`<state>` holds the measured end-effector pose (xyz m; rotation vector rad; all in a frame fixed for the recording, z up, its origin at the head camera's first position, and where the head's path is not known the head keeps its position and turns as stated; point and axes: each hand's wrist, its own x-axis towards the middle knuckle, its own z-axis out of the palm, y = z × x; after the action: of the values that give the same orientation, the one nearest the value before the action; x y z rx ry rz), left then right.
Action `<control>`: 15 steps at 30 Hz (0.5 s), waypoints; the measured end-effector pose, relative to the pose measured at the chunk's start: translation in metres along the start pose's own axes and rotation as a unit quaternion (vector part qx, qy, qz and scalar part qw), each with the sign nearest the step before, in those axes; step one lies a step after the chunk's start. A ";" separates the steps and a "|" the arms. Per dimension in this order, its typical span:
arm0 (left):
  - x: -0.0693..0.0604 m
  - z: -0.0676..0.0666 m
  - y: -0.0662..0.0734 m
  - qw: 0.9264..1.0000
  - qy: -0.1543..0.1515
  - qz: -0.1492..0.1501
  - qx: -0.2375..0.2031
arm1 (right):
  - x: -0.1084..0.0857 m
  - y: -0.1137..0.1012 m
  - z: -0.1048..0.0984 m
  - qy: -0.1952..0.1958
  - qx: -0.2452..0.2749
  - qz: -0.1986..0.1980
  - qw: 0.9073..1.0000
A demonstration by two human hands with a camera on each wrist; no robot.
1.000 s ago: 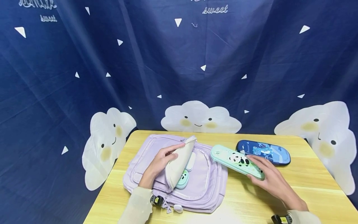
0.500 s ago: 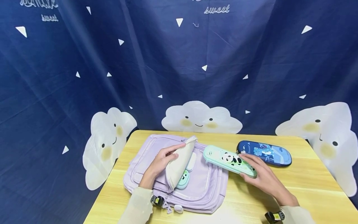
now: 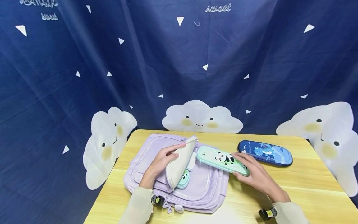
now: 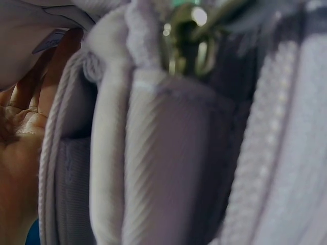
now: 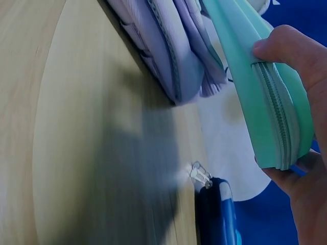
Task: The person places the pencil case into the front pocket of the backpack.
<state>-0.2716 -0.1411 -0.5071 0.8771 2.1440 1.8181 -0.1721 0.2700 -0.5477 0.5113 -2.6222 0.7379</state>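
Note:
A lilac backpack [image 3: 199,189] lies flat on the table. My left hand [image 3: 160,163] holds up the pale flap [image 3: 179,166] of its front pocket, fingers and thumb on either side of the edge. Inside the pocket sit a small mint panda case [image 3: 183,179] and a white item [image 3: 191,162], both partly hidden by the flap. My right hand [image 3: 253,174] grips the right end of a mint panda pencil case [image 3: 215,160], its left end above the backpack. Its zip side shows in the right wrist view, where the thumb [image 5: 286,48] presses on it.
A dark blue dinosaur pencil case [image 3: 265,152] lies at the back right of the wooden table [image 3: 302,186]. Zip pulls and a white tag [image 3: 179,208] hang at the backpack's front edge. A navy cloth with clouds [image 3: 201,116] hangs behind the table.
My right hand has carried the mint panda pencil case leftward, from beside the backpack to over its pocket. The left hand keeps the flap raised in the same place.

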 end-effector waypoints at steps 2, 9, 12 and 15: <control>0.000 0.000 0.001 1.000 0.000 -0.001 0.000 | 0.002 -0.002 0.002 -0.003 0.003 0.001 1.000; -0.001 0.001 0.003 1.000 -0.001 -0.003 -0.004 | 0.007 -0.004 0.010 -0.004 0.012 -0.017 1.000; -0.001 0.001 0.004 1.000 0.000 -0.004 -0.002 | 0.010 -0.004 0.013 -0.008 0.017 -0.020 1.000; -0.002 0.001 0.004 1.000 0.002 -0.003 0.000 | 0.014 -0.006 0.015 -0.017 0.021 -0.015 1.000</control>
<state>-0.2686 -0.1410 -0.5035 0.8673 2.1474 1.8176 -0.1852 0.2537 -0.5514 0.5800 -2.6287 0.7836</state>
